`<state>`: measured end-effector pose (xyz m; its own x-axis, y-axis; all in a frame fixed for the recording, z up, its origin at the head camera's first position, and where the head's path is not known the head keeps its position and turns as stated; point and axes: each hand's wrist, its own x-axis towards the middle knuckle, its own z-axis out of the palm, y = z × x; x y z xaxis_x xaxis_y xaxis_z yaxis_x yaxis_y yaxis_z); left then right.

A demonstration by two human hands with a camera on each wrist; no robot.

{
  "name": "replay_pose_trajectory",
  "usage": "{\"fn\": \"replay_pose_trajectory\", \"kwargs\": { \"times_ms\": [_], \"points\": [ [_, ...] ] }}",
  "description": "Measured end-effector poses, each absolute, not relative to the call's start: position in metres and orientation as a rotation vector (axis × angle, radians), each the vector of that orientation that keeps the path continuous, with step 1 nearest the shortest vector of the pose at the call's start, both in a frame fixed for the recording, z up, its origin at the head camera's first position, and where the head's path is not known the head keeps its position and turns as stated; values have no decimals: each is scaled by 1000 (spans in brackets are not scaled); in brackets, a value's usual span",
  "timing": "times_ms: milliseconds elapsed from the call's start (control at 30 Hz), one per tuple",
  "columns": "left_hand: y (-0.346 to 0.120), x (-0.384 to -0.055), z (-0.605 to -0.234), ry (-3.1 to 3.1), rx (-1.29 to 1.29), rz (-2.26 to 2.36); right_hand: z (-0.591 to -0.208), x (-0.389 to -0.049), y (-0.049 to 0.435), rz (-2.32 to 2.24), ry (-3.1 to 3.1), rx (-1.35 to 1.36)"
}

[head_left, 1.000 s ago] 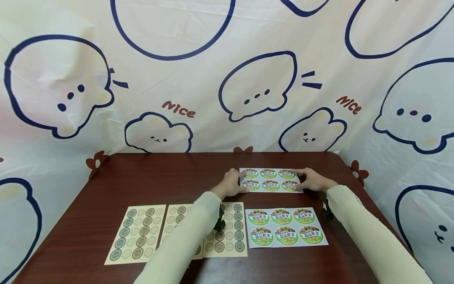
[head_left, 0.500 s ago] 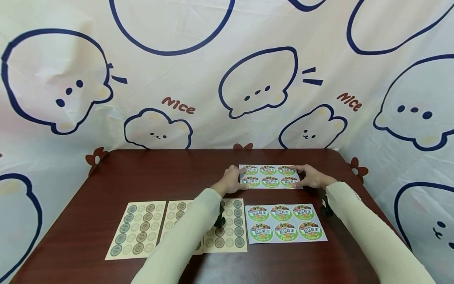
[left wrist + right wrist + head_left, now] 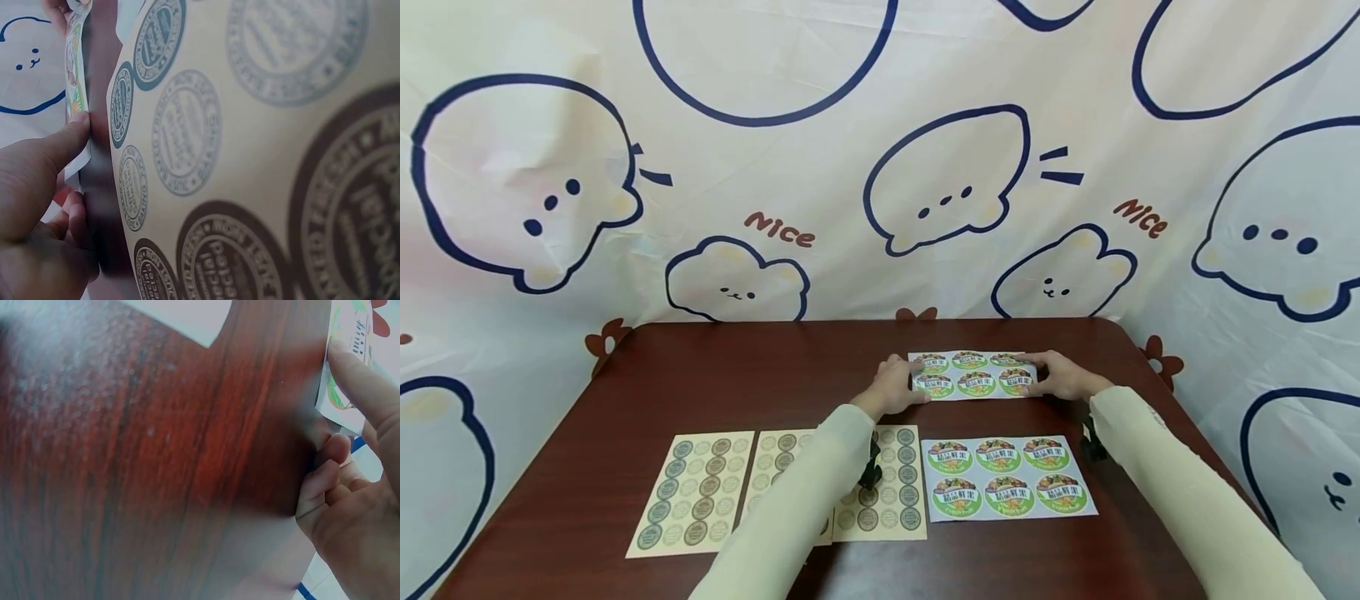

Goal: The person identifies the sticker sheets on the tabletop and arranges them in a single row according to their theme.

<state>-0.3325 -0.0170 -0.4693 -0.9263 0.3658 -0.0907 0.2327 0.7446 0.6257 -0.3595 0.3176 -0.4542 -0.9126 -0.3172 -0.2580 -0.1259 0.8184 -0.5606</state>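
Observation:
A white sheet of round green fruit stickers (image 3: 966, 375) lies toward the back of the table, bowed a little between both hands. My left hand (image 3: 889, 387) pinches its left edge; in the left wrist view the thumb (image 3: 70, 139) presses on the printed face. At the opposite edge my right hand (image 3: 1063, 377) pinches the sheet, its thumb (image 3: 356, 381) on top and the other fingers curled in by the table. A second sheet of the same stickers (image 3: 1009, 479) lies flat in front of the held one.
Left of the flat fruit sheet, several cream sheets of round brown and grey stickers (image 3: 692, 492) lie in a row, partly hidden by my left sleeve. The dark wooden table (image 3: 760, 375) meets a cartoon-printed cloth (image 3: 835, 167) at its back and sides.
The held sheet has bowed slightly and its near edge has come up a little, with both hands still at its ends. The other sheets stay in place.

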Motion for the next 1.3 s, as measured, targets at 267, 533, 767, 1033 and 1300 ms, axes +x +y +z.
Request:
{"fn": "replay_pose_trajectory", "kwargs": {
  "times_ms": [267,533,767,1033,1300],
  "points": [
    [-16,-332,-469,2758,470,913,-452,-357,316,-771,2675,-329],
    [-14,-330,-466,2769,441,920,-450,-359,315,-770,2676,-311],
    [-12,-329,-465,2760,435,931,-447,-357,315,-772,2677,-309],
    [-10,-327,-468,2749,411,995,-447,-354,314,-777,2645,-271],
    [-11,-327,-468,2762,401,1020,-447,-354,314,-808,2654,-276]
  ]
}}
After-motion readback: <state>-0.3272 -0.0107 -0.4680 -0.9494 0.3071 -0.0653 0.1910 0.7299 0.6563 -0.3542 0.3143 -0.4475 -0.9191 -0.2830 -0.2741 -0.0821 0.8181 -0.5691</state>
